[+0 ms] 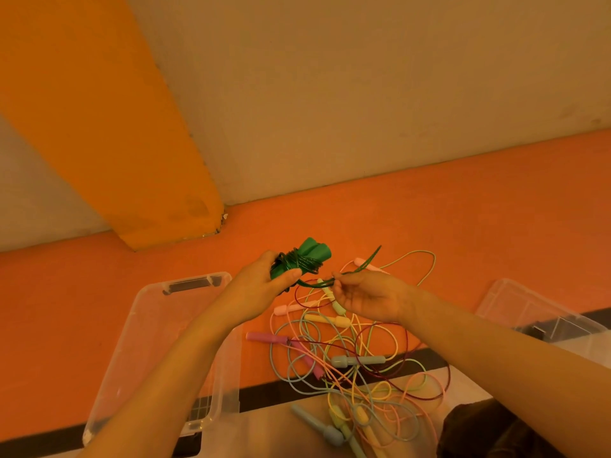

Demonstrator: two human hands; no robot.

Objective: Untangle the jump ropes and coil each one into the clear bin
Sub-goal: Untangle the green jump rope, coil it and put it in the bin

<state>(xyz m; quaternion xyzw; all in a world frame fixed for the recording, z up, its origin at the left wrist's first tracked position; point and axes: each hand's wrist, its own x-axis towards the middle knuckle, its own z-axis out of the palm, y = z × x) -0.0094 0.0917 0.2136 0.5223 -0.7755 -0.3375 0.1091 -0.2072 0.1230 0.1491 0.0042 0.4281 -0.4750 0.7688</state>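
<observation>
Green jump rope [299, 261] held up in the air above the orange floor [463, 200], its two green handles side by side with cord wound round them several turns. Short tail of cord still loose, running right from the bundle.

Risks, as judgement: the tail is short and thin, so it could slip from the pinch and the last wraps spring loose. If the end isn't tucked, the bundle will likely unwind once dropped in the bin. A dark red cord [406, 361] loops up close under the hands; can't tell if it's caught on the green one. If it is, lifting away would drag the pile along.

Left hand [261, 285] closed round the green bundle, thumb pressed across the front. Right hand [367, 292] pinches the loose tail between thumb and fingertip, other fingers loosely curled, touching nothing else.

Below the hands, tangled pile of ropes [357, 368] on the floor: pink, yellow, pale blue, pale green, still knotted together. Clear bin [158, 325] just left of the pile, under the left forearm; looks empty so far. Second clear container [522, 309] at far right, well apart.
</observation>
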